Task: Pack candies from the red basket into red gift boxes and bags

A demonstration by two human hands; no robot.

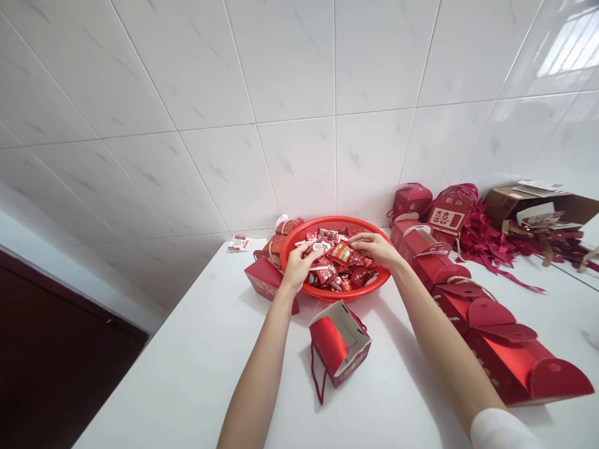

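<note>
A red plastic basket (336, 222) full of wrapped candies stands near the wall. Over its left side my left hand (299, 263) is closed on a red candy packet (321, 247) with a white heart-shaped label. My right hand (375, 247) reaches in from the right, its fingertips bent together at a red and gold packet (342, 252); whether they grip anything is too small to tell. An open red gift box (331, 343) with a cord handle lies tilted in front of the basket, its pale inside showing.
Closed red boxes (505, 343) form a row at the right, with dark red ribbons (482, 237) and a brown carton (538, 206) behind. Left of the basket are a red box (264, 277) and cards (240, 244). The white table's (196, 349) left edge drops off.
</note>
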